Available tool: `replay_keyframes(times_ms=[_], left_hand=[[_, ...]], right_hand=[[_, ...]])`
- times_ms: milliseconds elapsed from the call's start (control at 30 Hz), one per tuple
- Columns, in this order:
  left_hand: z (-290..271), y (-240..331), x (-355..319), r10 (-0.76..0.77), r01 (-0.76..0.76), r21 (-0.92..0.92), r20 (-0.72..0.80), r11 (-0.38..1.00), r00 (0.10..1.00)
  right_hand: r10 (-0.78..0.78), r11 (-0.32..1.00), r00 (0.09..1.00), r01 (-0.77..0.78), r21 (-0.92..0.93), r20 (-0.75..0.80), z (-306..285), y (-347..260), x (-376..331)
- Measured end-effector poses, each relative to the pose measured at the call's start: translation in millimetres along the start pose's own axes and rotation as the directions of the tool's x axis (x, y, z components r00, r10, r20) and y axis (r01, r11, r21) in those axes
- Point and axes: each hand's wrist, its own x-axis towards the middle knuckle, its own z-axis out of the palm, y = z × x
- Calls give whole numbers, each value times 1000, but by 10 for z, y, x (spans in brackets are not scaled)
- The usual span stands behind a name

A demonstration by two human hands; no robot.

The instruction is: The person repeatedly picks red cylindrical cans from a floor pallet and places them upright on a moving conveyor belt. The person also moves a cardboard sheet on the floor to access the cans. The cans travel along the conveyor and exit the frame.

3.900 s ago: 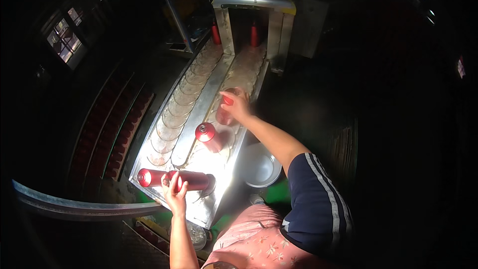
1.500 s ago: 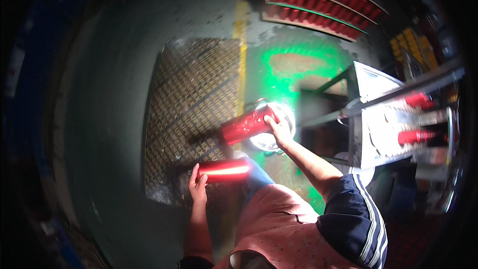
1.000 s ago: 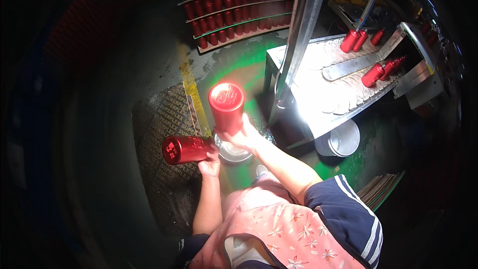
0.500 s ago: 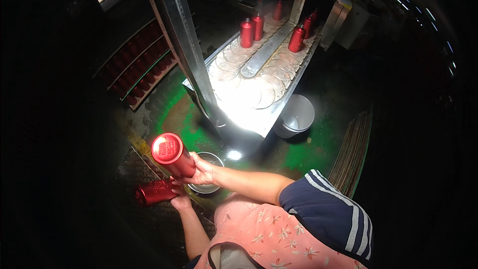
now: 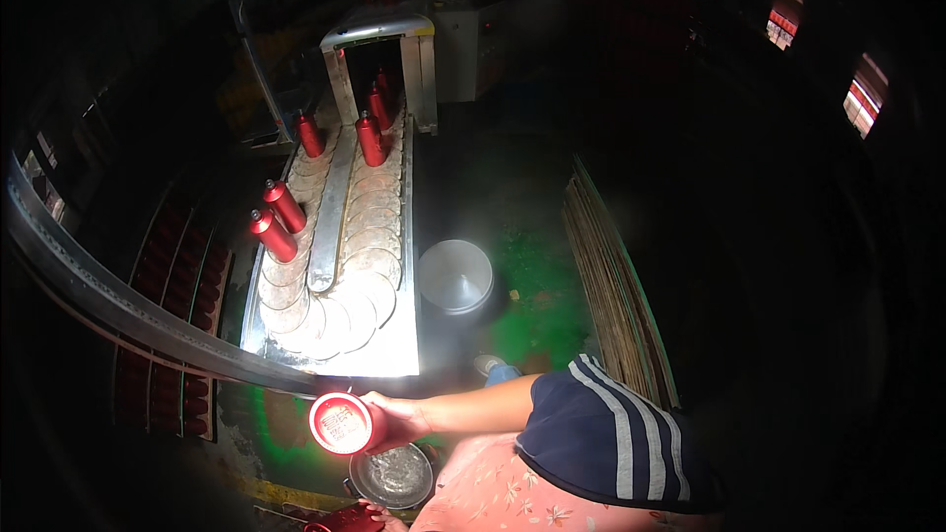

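Gripping a red can (image 5: 340, 423), the right hand (image 5: 399, 422) shows; the left hand (image 5: 379, 515), cropped, clutches another can (image 5: 340, 520).

Two red cylinders (image 5: 341, 423), (image 5: 340, 520), lengthwise, below conveyor's end.

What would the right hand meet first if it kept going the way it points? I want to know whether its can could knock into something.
The right hand points left with a red can. Straight on, the slanting metal rail just up-left looks closest, though depth is unclear; otherwise dark floor.
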Motion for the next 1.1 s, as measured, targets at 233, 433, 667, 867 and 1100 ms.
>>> replay_keyframes(times_ms=[233, 433, 667, 867, 1100], left_hand=[[1877, -779, 443, 8, -15, 499, 16, 867, 1000], [3395, -1452, 679, 70, -96, 661, 66, 744, 995], [4630, -2162, 1855, 147, -679, 731, 666, 64, 731], [5361, -3419, 2343, 82, -620, 559, 775, -551, 627], [5938, -3817, 2294, 138, -614, 726, 673, -310, 726]], right_hand=[[-340, 936, 936, 347, -65, 91, -1104, -1520, -651], [-245, 936, 939, 294, 192, -242, -1035, -3091, -1791], [-401, 869, 838, 476, 135, -372, -918, -4061, -3052], [-643, 717, 504, 660, -223, -576, -690, -4899, -3582], [-961, 264, 201, 436, -860, -193, -279, -6344, -2988]])
